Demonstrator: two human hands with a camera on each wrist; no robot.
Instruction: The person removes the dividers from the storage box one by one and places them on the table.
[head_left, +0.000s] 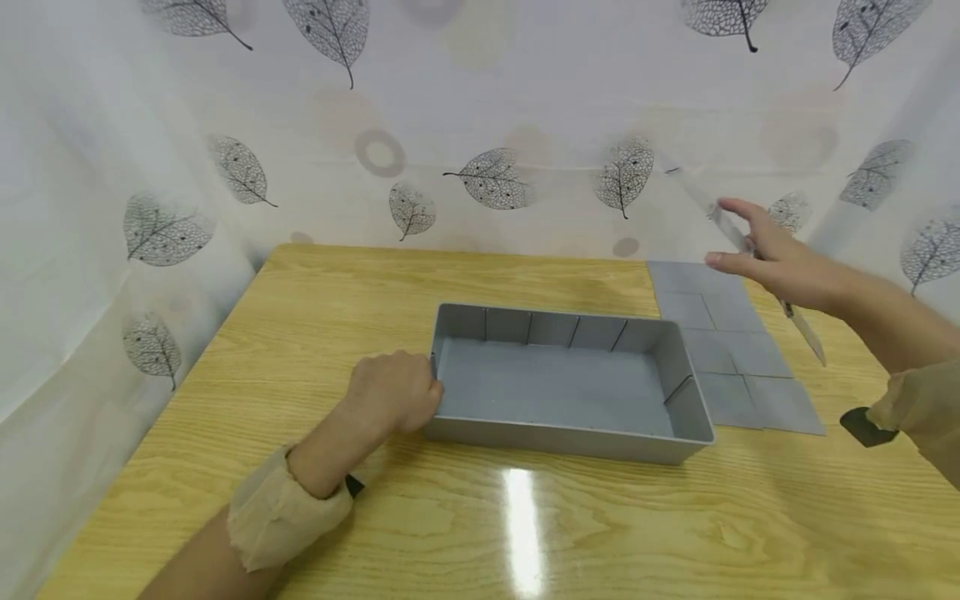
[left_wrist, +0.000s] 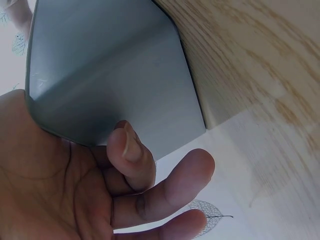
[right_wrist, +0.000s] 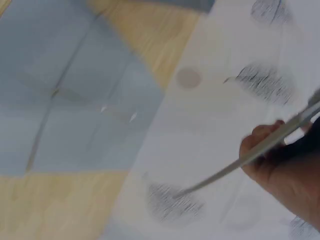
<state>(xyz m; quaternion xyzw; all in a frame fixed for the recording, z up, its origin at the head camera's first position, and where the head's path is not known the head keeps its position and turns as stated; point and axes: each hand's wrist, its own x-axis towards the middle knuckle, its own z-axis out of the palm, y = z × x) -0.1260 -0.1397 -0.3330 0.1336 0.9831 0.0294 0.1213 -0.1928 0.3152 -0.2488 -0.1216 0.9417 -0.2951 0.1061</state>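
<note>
In the head view, a shallow grey rectangular tray (head_left: pixel 555 383) stands on the wooden table. My left hand (head_left: pixel 397 390) grips its left end wall. From the left wrist, bent fingers (left_wrist: pixel 131 150) show against the grey wall, the palm close to its edge; the thumb is hidden. My right hand (head_left: pixel 787 258) is raised at the right, thumb and index finger spread apart. It holds a long, thin, pale tool (head_left: pixel 810 337) that slants past the hand on both sides and tapers to a point at the lower end. The right wrist view shows curled fingers (right_wrist: pixel 257 142) behind this tool.
Flat grey panels (head_left: pixel 757 350), laid edge to edge, lie on the table right of the tray. A white curtain with leaf prints (head_left: pixel 495 179) hangs along the back. Bare wood (head_left: pixel 637 517) extends in front of the tray.
</note>
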